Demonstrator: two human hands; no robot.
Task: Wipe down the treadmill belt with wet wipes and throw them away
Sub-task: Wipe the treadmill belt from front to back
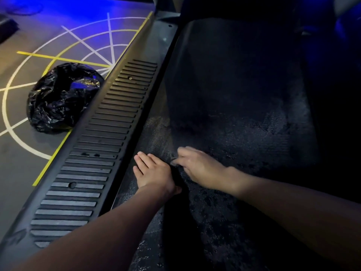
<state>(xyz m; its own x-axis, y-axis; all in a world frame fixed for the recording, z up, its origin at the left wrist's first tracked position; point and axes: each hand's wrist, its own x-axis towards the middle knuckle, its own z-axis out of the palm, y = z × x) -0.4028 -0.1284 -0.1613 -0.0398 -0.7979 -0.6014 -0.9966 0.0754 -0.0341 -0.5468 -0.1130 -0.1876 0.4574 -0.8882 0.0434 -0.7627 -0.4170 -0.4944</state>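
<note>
Left hand [154,173] flat on belt [234,114], fingers straight, close together. Right hand [199,165] at its 3 o'clock, blurred; finger state cannot be told. Bag [62,98] on floor, 10 o'clock, against rail [109,133].

1. A grey floor [17,163] fills the left side of the view.
2. White curved lines [5,106] arc across it, crossed by straight white spokes [86,45] that converge close to the rail.
3. One yellow tape line [58,59] runs across the floor; a second yellow strip [46,167] follows the rail's outer edge.
4. A dark ribbed side rail [109,122] slants from the lower left to the top centre, with raised cross ribs and a few small round holes.
5. Blue light [78,4] washes the floor at the top.
6. A dark object [5,28] sits at the upper left edge, cut off; what it is cannot be told.
</note>
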